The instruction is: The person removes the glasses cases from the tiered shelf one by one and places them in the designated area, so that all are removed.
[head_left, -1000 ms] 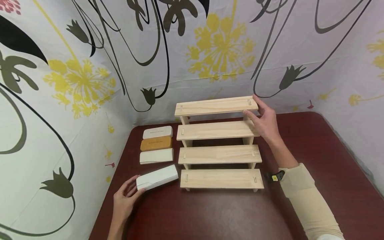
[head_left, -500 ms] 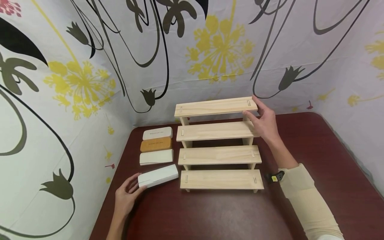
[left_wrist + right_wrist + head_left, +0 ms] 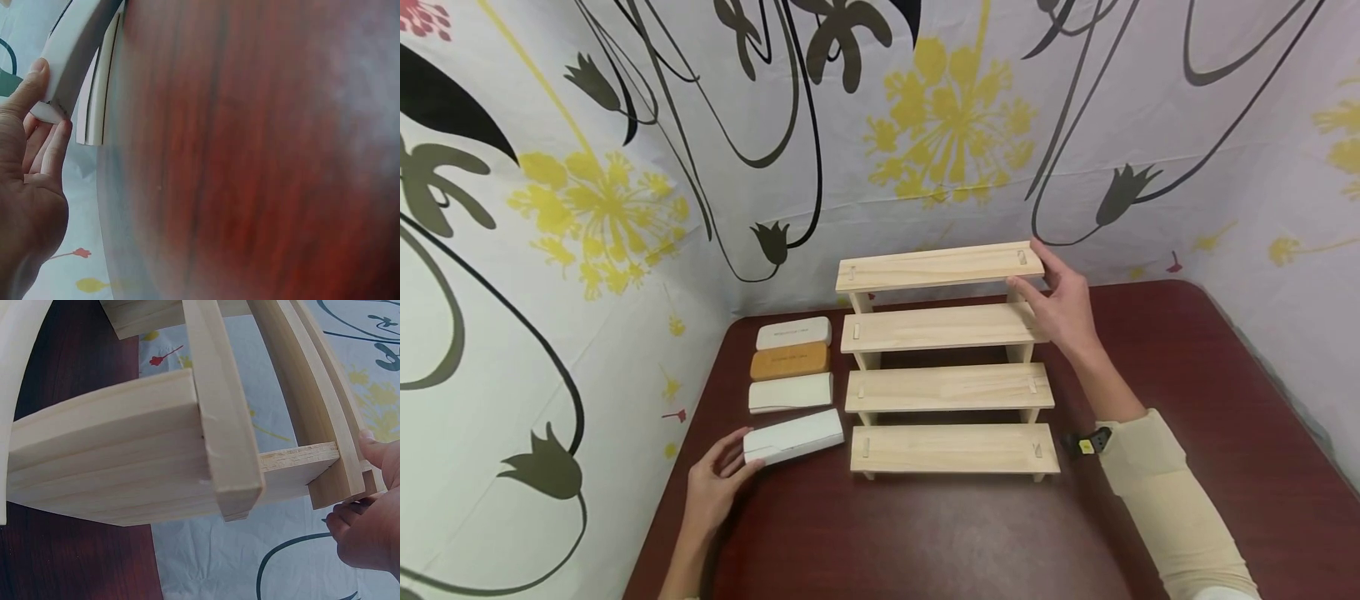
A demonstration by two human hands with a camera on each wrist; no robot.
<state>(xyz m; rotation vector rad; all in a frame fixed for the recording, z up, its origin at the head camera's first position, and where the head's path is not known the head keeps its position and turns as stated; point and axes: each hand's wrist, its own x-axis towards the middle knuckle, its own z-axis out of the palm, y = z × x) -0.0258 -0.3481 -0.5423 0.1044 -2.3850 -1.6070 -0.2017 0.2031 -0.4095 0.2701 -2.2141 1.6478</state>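
Observation:
My left hand (image 3: pixel 713 483) holds the left end of a white glasses case (image 3: pixel 793 437), thumb on the near side and fingers on the far side. In the left wrist view the thumb presses one face of that case (image 3: pixel 72 53), with the fingers around its end. A tiered wooden display stand (image 3: pixel 951 387) of pale boards stands to the right of the case. At its top right corner, my right hand (image 3: pixel 1063 308) grips the end of the top shelf (image 3: pixel 936 267). The right wrist view shows this hand (image 3: pixel 375 531) at the shelf's end, thumb on one side, fingers on the other.
Behind the held case lie another white case (image 3: pixel 791 392), a tan case (image 3: pixel 790 361) and an off-white case (image 3: pixel 793 333) in a row. The dark red table (image 3: pixel 970 542) meets a flower-patterned cloth (image 3: pixel 850 192) at the back and sides. A watch (image 3: pixel 1092 442) is at the right cuff.
My left hand and the white case have shifted slightly toward the row of cases, the case's left end rising a little in the view. The right hand stays on the top shelf.

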